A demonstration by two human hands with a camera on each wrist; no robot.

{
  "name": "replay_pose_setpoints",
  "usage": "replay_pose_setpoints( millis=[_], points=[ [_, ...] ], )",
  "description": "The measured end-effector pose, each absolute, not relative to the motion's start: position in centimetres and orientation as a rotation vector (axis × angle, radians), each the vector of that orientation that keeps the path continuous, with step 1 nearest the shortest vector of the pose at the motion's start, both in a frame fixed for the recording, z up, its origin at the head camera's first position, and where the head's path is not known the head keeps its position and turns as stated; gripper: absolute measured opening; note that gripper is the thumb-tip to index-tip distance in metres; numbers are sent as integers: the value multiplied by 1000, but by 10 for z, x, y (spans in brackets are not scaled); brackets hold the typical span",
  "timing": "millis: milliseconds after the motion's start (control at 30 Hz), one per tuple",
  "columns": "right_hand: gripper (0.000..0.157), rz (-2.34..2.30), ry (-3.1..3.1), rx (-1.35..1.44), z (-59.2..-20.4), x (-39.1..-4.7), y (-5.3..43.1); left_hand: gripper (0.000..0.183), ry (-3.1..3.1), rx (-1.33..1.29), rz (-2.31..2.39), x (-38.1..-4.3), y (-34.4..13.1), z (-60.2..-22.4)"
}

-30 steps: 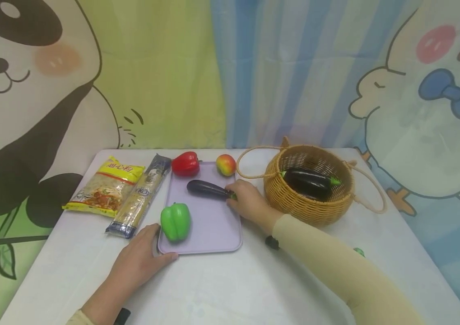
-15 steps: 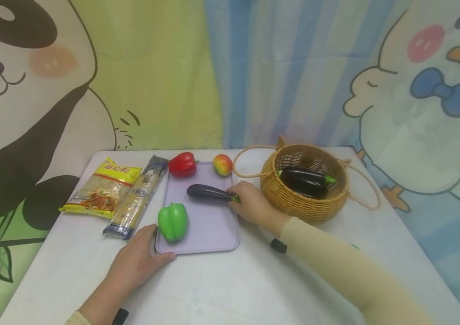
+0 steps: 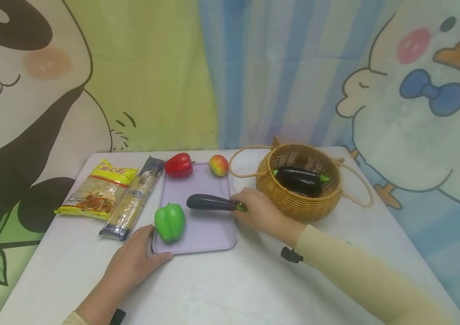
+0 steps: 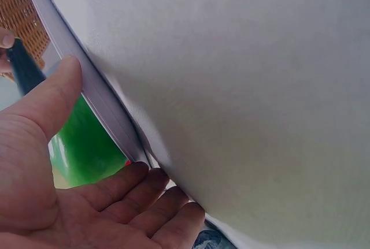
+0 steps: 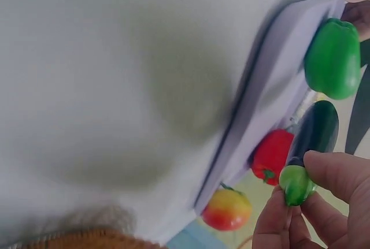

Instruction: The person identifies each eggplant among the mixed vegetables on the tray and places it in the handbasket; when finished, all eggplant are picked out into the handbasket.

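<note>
In the head view, my right hand (image 3: pixel 260 211) pinches a small dark eggplant (image 3: pixel 211 202) by its green stem end, between thumb and fingers. The eggplant lies crosswise over the middle of a lilac tray (image 3: pixel 209 237), its rounded end pointing left. My left hand (image 3: pixel 134 257) rests at the tray's near left corner, thumb along the front rim and fingers, nearly straight, against the left side. Close to that hand, a green bell pepper (image 3: pixel 170 222) sits on the tray. A red bell pepper (image 3: pixel 178 165) and a red-yellow fruit (image 3: pixel 218 165) are at its far corners.
A wicker basket (image 3: pixel 295 205) with rope handles stands right of the tray, holding a larger eggplant (image 3: pixel 300 180). Left of the tray lie a long noodle packet (image 3: pixel 132 201) and a yellow food bag (image 3: pixel 97 189). A cartoon curtain (image 3: pixel 164 67) hangs behind the table.
My right hand has moved the small eggplant nearer to me and slightly right over the tray. My left hand stays at the tray corner. The head view has shifted a little.
</note>
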State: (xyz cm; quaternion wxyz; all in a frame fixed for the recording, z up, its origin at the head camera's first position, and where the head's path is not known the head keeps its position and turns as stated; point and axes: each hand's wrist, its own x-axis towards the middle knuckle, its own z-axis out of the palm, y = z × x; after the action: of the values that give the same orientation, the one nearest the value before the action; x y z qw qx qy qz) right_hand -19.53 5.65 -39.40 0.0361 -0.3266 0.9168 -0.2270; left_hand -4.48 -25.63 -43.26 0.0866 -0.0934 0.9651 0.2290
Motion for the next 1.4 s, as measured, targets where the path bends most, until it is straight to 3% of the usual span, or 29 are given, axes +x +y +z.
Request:
replay_pose_setpoints(
  millis=[333,567,1400],
  points=[
    [29,-728,2856,-1041,-363,-189,87,109,2892,-259,679,-44,-256,-432],
    [37,-775,2907,-1068,-337,-185,106,107,2900,-245,677,-43,-256,-432],
    [40,-648,3088,-754,-286,-205,172,108,2890,-235,693,-44,-259,-433]
  ],
)
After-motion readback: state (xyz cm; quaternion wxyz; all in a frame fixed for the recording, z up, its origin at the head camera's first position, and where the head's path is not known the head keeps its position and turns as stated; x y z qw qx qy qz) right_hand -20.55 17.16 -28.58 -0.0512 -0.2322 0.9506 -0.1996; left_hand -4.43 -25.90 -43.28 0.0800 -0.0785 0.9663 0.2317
